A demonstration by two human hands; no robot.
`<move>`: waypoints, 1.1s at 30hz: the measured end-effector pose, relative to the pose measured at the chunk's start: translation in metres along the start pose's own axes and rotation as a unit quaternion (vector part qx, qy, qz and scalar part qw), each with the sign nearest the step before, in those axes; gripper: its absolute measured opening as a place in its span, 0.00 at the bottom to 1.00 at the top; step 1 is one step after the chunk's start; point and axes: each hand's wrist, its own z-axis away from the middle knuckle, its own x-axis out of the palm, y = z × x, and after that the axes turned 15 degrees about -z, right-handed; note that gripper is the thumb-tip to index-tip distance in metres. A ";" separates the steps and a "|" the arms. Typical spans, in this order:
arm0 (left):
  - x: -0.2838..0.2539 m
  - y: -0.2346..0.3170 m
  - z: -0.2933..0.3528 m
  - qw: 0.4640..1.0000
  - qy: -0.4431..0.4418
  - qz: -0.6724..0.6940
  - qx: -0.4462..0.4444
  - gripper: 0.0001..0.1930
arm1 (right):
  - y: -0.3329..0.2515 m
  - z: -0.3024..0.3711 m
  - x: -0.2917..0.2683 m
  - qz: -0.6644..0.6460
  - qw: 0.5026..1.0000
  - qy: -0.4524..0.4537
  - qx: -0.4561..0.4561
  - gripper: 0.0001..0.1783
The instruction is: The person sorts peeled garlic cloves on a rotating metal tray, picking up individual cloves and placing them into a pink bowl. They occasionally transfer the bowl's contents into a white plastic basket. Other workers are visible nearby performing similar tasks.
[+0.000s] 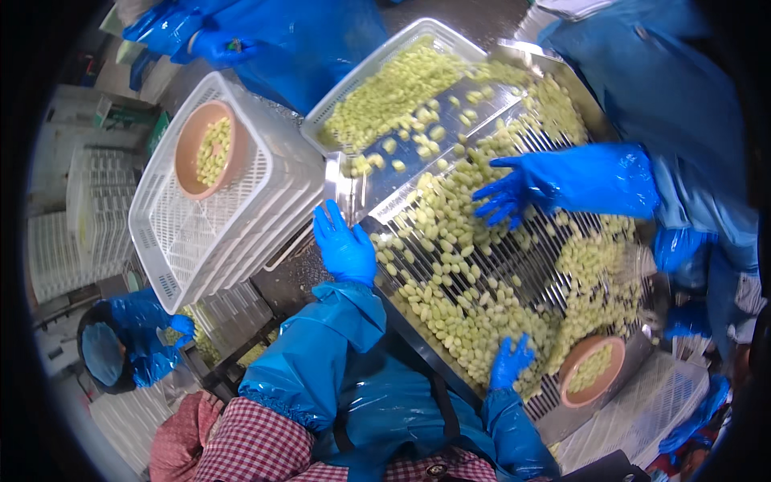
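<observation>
My left hand, in a blue glove, lies with fingers stretched at the near left rim of a metal sorting table. Nothing is in it. My right hand, also gloved in blue, is at the table's near side with fingers apart, touching loose pale green oval fruits. These look like large grapes and spread across the table's slotted bars. Opposite me, a co-worker's blue-gloved hand reaches over the fruits with spread fingers. Fruits slide over a smooth chute into a white crate at the far end.
Stacked white crates stand to my left, with a brown bowl of fruits on top. Another brown bowl sits at the table's right end. A white crate is below it. Other people in blue aprons stand around.
</observation>
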 end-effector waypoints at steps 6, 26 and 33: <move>0.016 -0.007 -0.003 0.998 0.055 -0.026 0.032 0.33 | -0.035 0.019 0.052 -0.189 0.913 -0.307 -0.193 0.33; 0.024 -0.013 -0.001 0.998 0.061 -0.022 0.023 0.35 | -0.067 0.042 0.020 0.008 0.959 -0.142 -0.246 0.31; 0.024 -0.011 -0.001 0.999 0.051 0.004 0.013 0.37 | -0.135 -0.036 0.155 0.048 0.846 -0.137 -0.513 0.22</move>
